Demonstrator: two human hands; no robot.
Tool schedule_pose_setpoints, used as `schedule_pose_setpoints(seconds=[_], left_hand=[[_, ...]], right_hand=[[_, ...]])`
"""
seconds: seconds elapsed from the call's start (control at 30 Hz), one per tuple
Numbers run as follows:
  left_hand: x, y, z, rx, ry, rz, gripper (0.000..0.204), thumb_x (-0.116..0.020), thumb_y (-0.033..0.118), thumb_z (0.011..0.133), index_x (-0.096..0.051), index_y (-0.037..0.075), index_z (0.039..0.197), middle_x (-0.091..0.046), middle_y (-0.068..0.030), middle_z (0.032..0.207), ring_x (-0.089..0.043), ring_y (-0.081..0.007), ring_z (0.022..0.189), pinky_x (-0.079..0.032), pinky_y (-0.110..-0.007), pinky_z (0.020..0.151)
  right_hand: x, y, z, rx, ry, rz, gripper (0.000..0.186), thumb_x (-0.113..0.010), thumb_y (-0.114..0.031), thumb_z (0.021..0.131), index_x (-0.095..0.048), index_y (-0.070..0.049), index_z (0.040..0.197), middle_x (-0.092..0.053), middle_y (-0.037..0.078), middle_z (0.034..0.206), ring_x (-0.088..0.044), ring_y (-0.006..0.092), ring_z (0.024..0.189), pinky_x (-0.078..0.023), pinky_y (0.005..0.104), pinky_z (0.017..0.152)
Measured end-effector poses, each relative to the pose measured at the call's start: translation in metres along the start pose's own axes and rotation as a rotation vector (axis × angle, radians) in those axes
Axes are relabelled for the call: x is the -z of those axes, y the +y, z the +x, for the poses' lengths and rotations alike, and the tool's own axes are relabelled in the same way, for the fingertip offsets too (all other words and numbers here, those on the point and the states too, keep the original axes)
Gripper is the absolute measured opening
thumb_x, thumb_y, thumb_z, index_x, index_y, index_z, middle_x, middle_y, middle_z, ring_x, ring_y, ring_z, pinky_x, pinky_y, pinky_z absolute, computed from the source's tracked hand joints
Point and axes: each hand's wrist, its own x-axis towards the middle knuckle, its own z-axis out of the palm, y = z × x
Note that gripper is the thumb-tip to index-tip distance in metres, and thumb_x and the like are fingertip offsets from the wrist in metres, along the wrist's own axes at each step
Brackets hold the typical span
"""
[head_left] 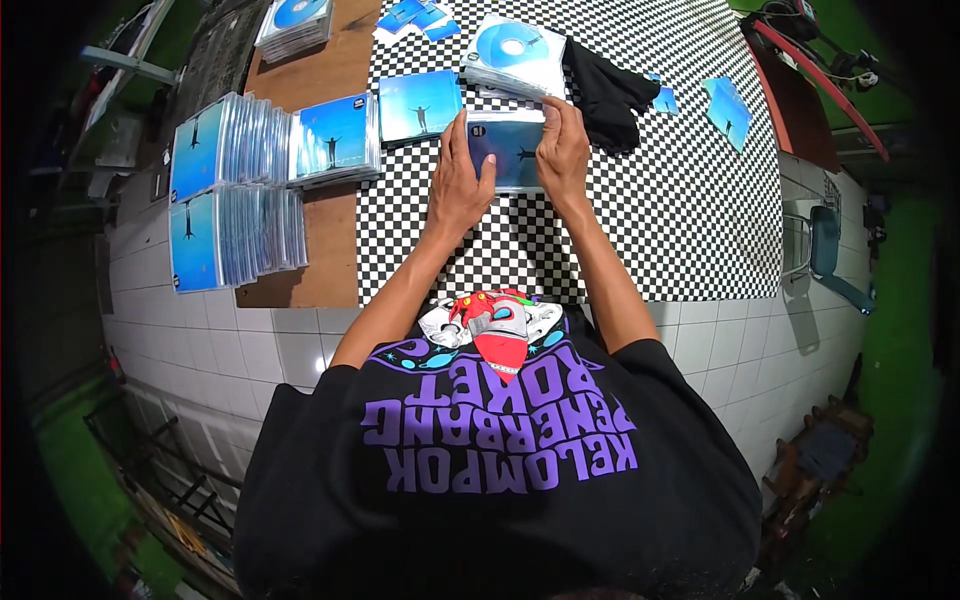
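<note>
A CD case (508, 172) with a blue cover lies between my two hands over the checkered table. My left hand (461, 187) grips its left edge, thumb resting on the cover. At the opposite edge, my right hand (563, 160) has its fingers curled round the case's upper right corner. Just beyond stands a stack of open-faced cases with a blue disc (514, 46) on top. A pile of blue printed cover sheets (420, 104) sits left of the stack. To the right lies a crumpled black cloth (607, 98).
Tall rows of filled CD cases (255, 145) and a shorter stack (333, 135) stand at the left on a brown board (330, 240). Another disc stack (296, 22) is at the far left. Loose blue sheets (729, 112) lie right. A chair (826, 245) stands beyond the table's right edge.
</note>
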Motion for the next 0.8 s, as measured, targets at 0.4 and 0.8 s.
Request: schedule_pose_setpoints(seconds=[0.4,0.8], left_hand=[[-0.016,-0.028,-0.012,-0.001,-0.073,0.194,0.071,-0.059,0.026,0.094,-0.031,-0.005,0.152,-0.039,-0.0266,0.150,-0.041,-0.0416,0.137,-0.035,-0.049,0.113],[-0.031,-0.045,-0.023,-0.097,-0.137,0.313,0.068,-0.055,0.038,0.097,-0.040,-0.002,0.150,-0.036,-0.0228,0.159,-0.034,-0.0380,0.146,-0.023,-0.050,0.119]], right_hand=[[-0.015,0.042,-0.030,0.045,-0.166,-0.235,0.030,-0.047,-0.015,0.100,-0.060,-0.005,0.125,-0.061,0.019,0.122,-0.060,0.0349,0.110,-0.043,0.0485,0.097],[-0.023,0.051,-0.053,0.103,-0.397,-0.530,0.051,-0.047,-0.026,0.098,-0.050,-0.014,0.147,-0.041,0.018,0.154,-0.036,0.0327,0.143,-0.014,0.0620,0.117]])
